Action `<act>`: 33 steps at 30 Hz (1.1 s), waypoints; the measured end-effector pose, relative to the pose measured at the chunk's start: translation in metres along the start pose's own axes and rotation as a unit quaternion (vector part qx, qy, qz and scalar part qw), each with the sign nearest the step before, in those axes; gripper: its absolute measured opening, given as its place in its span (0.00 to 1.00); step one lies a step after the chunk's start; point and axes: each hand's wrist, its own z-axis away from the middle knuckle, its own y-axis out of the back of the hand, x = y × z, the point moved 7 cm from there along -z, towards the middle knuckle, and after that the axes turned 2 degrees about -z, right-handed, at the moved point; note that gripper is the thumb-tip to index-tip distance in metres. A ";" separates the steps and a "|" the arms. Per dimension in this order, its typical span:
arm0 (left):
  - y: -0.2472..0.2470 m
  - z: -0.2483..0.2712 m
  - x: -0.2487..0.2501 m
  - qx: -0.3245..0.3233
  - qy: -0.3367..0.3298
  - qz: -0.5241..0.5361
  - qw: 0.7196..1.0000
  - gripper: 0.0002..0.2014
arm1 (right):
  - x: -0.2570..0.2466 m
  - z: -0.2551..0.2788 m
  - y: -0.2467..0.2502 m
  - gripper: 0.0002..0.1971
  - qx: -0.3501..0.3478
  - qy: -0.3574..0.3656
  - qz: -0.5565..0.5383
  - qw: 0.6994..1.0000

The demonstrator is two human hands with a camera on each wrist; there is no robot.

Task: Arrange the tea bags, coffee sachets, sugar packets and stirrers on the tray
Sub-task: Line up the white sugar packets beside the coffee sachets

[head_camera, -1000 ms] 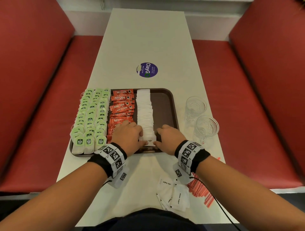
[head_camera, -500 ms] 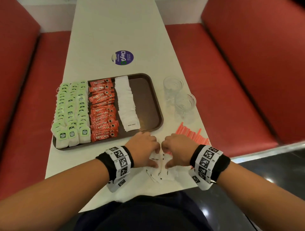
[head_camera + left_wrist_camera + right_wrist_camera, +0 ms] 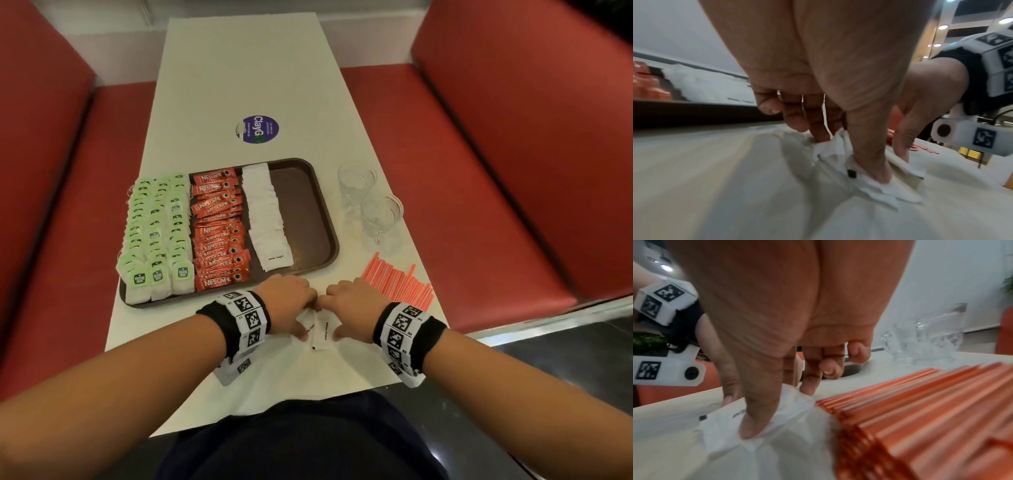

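I find the desk (image 3: 239, 68) carrying a brown tray (image 3: 308, 192) that is about three-quarters filled. On its left part lie three columns of green-tagged tea bags (image 3: 156, 226), overlapped in neat rows. Beside them run the red Nescafé coffee sachets (image 3: 219, 233), also in an orderly column. Next comes a single column of white sugar packets (image 3: 265, 212), reaching almost from the far rim to the near rim. The rightmost strip of the tray is bare brown surface. I judge tea and coffee finished and sugar largely so.

Off the tray, the orange stirrers (image 3: 399, 281) lie in a loose fan on the desk near its right edge, untouched. Two clear glasses (image 3: 370, 202) stand beside the tray; whether they are meant for the stirrers I cannot tell.

The last loose sugar packets (image 3: 320, 330) lie bunched on the desk just in front of the tray's near rim. I have my left hand (image 3: 286, 305) and right hand (image 3: 349, 308) on this small heap. In the left wrist view the left thumb and fingers (image 3: 818, 123) pinch crumpled white packets against the desk. In the right wrist view the right fingers (image 3: 812, 379) and thumb pinch packets from the other side, the stirrers just beside them.

Outstanding, in my judgement: seat these remaining packets on the tray, then bring the stirrers over.
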 end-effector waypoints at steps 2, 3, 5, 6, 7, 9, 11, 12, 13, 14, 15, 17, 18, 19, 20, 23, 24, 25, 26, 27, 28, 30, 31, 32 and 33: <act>-0.001 0.005 -0.014 0.003 0.020 0.029 0.999 0.23 | -0.007 -0.010 0.003 0.33 0.003 0.017 -0.012 1.000; -0.002 0.007 -0.020 0.005 0.030 0.047 0.998 0.22 | -0.011 -0.014 0.004 0.35 0.001 0.031 -0.015 0.999; -0.005 0.011 -0.030 0.008 0.049 0.073 0.996 0.20 | -0.019 -0.021 0.006 0.35 -0.002 0.056 -0.018 0.998; -0.006 0.014 -0.033 0.011 0.056 0.082 0.995 0.19 | -0.023 -0.024 0.007 0.34 -0.001 0.067 -0.017 0.998; -0.007 0.016 -0.036 0.015 0.062 0.087 0.994 0.18 | -0.026 -0.026 0.009 0.33 0.001 0.075 -0.015 0.997; -0.010 0.019 -0.038 0.021 0.068 0.098 0.993 0.17 | -0.032 -0.031 0.013 0.29 0.008 0.084 -0.012 0.996; -0.012 0.022 -0.041 0.028 0.069 0.117 0.990 0.16 | -0.036 -0.035 0.017 0.24 0.016 0.095 -0.010 0.995; -0.012 0.023 -0.042 0.033 0.068 0.125 0.989 0.16 | -0.037 -0.037 0.017 0.21 0.016 0.100 -0.007 0.995; -0.012 0.024 -0.043 0.036 0.067 0.131 0.988 0.16 | -0.037 -0.038 0.016 0.18 0.013 0.104 -0.004 0.995; -0.012 0.025 -0.043 0.037 0.065 0.138 0.988 0.17 | -0.037 -0.040 0.015 0.16 0.009 0.105 -0.002 0.994; -0.012 0.026 -0.044 0.038 0.064 0.145 0.987 0.17 | -0.036 -0.041 0.015 0.15 0.004 0.106 -0.004 0.994; -0.010 0.028 -0.046 0.038 0.064 0.152 0.986 0.18 | -0.034 -0.043 0.015 0.14 -0.004 0.100 -0.019 0.995; -0.009 0.029 -0.048 0.038 0.064 0.155 0.985 0.19 | -0.032 -0.044 0.016 0.12 -0.006 0.094 -0.030 0.995; -0.010 0.030 -0.050 0.036 0.064 0.159 0.985 0.19 | -0.030 -0.044 0.017 0.09 -0.005 0.086 -0.045 0.995; -0.010 0.031 -0.052 0.036 0.063 0.159 0.985 0.18 | -0.027 -0.045 0.018 0.06 -0.004 0.073 -0.060 0.996; -0.008 0.033 -0.056 0.039 0.058 0.140 0.988 0.12 | -0.019 -0.045 0.021 0.07 0.009 0.047 -0.090 0.995; -0.007 0.034 -0.057 0.037 0.058 0.137 0.988 0.11 | -0.017 -0.044 0.022 0.06 0.012 0.046 -0.096 0.994; -0.006 0.034 -0.057 0.033 0.054 0.133 0.989 0.11 | -0.016 -0.044 0.023 0.05 0.017 0.048 -0.101 0.994; -0.005 0.034 -0.058 0.029 0.046 0.126 0.991 0.11 | -0.014 -0.043 0.024 0.04 0.023 0.049 -0.110 0.993; -0.003 0.034 -0.058 0.027 0.035 0.118 0.992 0.13 | -0.012 -0.043 0.026 0.03 0.030 0.047 -0.123 0.991; -0.001 0.034 -0.059 0.028 0.025 0.115 0.993 0.14 | -0.009 -0.043 0.027 0.05 0.033 0.038 -0.138 0.989; 0.006 0.034 -0.062 0.045 0.014 0.131 0.990 0.14 | -0.005 -0.044 0.028 0.08 0.031 0.020 -0.162 0.986; 0.012 0.035 -0.064 0.058 0.013 0.147 0.987 0.12 | -0.003 -0.045 0.029 0.10 0.031 0.013 -0.177 0.984; 0.016 0.036 -0.068 0.074 0.016 0.164 0.984 0.10 | -0.001 -0.045 0.030 0.11 0.034 0.007 -0.198 0.980; 0.022 0.037 -0.071 0.092 0.022 0.178 0.980 0.08 | 0.000 -0.046 0.032 0.12 0.042 0.006 -0.223 0.974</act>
